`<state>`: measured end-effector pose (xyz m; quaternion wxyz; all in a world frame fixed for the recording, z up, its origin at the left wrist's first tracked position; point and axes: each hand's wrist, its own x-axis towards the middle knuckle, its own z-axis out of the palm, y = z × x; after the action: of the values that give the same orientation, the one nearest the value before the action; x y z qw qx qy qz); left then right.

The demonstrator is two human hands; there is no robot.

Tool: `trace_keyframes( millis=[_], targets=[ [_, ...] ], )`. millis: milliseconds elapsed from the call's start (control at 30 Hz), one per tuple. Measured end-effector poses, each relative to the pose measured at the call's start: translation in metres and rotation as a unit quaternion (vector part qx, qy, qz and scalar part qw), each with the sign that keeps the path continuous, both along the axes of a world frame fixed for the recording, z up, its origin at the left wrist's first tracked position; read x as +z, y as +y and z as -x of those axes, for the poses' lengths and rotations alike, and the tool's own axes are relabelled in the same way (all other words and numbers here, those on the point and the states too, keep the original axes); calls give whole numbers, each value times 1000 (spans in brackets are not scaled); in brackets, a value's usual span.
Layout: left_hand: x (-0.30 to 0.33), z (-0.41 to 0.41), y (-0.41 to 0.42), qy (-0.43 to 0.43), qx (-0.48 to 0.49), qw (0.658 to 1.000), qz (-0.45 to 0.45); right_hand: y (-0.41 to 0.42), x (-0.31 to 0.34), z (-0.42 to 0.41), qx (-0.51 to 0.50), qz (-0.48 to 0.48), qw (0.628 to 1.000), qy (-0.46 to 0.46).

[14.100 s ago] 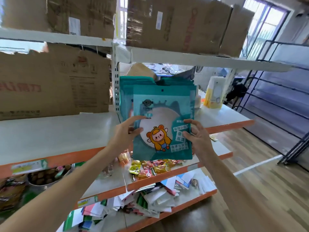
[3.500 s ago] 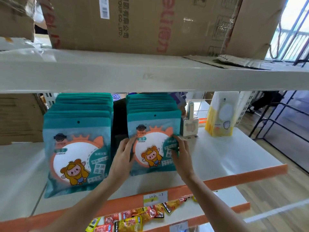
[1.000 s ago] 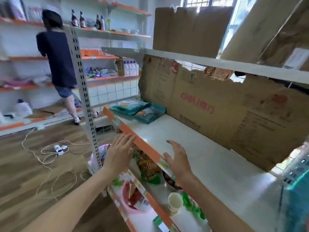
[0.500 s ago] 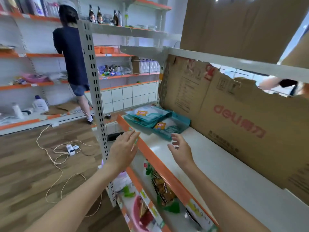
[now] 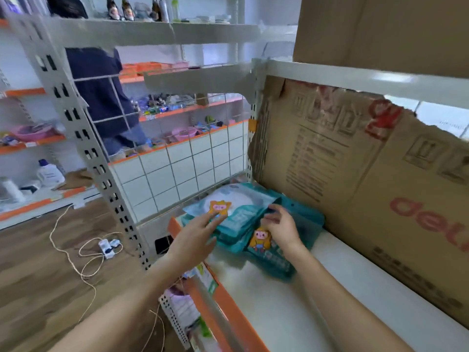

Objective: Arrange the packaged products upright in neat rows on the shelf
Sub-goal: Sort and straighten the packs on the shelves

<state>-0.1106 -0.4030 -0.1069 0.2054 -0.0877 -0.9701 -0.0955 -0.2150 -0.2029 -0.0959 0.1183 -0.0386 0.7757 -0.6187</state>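
Standing in a shop aisle of white metal racking with orange edges, a wooden floor [image 5: 38, 288] off to the left with a coiled cable [image 5: 83, 252] and power strip lying on it. Looking down on a white shelf [image 5: 291, 308], backed on the right by a flattened cardboard box [image 5: 368, 189] with red lettering and closed at the far end by a wire grid panel [image 5: 182, 168]. Lying flat at the far end of the shelf, against that grid: a loose heap of teal packaged products [image 5: 241, 214] with cartoon figures, overlapping and askew, none upright. Reaching in over the orange lip, the left hand [image 5: 195, 237], fingers spread and straight, fingertips resting on the near-left edge of the top pack beside its orange figure. Coming in from the right, the right hand [image 5: 281, 227], fingers curling onto the heap's middle, just above a lower pack's cartoon figure; impossible to tell whether this grip is actually pinching a pack. Another person in dark clothes [image 5: 101, 97] standing beyond the racking on the far left.
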Motion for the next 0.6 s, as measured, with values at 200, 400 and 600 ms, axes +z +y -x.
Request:
trace_keyframes(
  millis=[200,400,600],
  targets=[
    [-11,46,-25,-68,-58,996,11,-15,-12,32,25,-46,999,-11],
    [-27,58,-37,-132,-99,985,-45,-20,-19,43,33,-69,997,4],
    [-26,62,-29,-71,-115,990,-33,-27,-17,42,39,-67,997,-9]
  ],
)
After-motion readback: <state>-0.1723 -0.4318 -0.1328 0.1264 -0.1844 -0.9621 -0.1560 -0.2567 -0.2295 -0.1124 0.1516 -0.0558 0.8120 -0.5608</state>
